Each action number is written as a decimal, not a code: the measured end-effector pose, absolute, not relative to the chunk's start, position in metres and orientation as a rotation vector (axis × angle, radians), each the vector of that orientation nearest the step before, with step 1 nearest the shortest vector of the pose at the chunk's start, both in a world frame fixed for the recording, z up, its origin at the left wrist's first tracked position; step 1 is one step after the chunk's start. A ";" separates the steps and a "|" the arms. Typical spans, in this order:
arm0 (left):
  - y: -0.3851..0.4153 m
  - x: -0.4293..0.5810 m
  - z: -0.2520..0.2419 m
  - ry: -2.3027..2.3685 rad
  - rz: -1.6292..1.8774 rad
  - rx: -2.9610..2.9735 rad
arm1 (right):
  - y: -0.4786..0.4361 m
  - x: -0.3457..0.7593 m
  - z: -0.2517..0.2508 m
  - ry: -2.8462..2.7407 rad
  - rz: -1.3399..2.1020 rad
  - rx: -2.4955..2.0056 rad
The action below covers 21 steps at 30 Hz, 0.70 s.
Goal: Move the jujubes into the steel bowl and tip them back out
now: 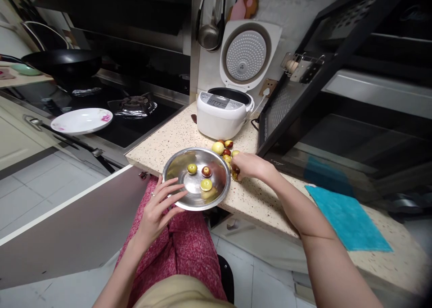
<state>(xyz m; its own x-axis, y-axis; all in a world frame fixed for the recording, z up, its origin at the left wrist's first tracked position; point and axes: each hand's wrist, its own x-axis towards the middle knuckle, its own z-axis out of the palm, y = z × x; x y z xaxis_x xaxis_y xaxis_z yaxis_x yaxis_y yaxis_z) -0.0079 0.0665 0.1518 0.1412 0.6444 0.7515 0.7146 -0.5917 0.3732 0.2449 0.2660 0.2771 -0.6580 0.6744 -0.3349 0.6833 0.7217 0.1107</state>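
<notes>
A shiny steel bowl [216, 164] rests at the front edge of a speckled counter [256, 200], with three small green-and-red fruits [206, 184] inside. My left hand [158, 206] grips its near-left rim, thumb on top and fingers underneath. Beside the bowl, on the right, lies a pile of several similar fruits [224, 149]. My right hand [249, 166] reaches into that pile with fingers curled around a fruit [235, 171].
A white rice cooker [224, 114] with its lid up stands behind the fruits. A black rack or oven [324, 92] fills the right side. A blue cloth [347, 215] lies on the counter at right. Left are a gas stove [135, 105], a white plate [81, 120] and a black wok [64, 65].
</notes>
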 end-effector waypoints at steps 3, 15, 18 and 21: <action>0.066 -0.008 0.151 -1.386 -1.461 -2.316 | 0.263 0.241 0.275 2.549 -0.055 1.069; 0.066 -0.007 0.150 -1.393 -1.465 -2.311 | 0.260 0.251 0.291 2.643 -0.044 1.045; 0.066 -0.006 0.149 -1.399 -1.470 -2.316 | 0.255 0.261 0.306 2.722 -0.031 1.113; 0.065 -0.004 0.149 -1.409 -1.493 -2.302 | 0.245 0.261 0.315 2.946 -0.185 1.043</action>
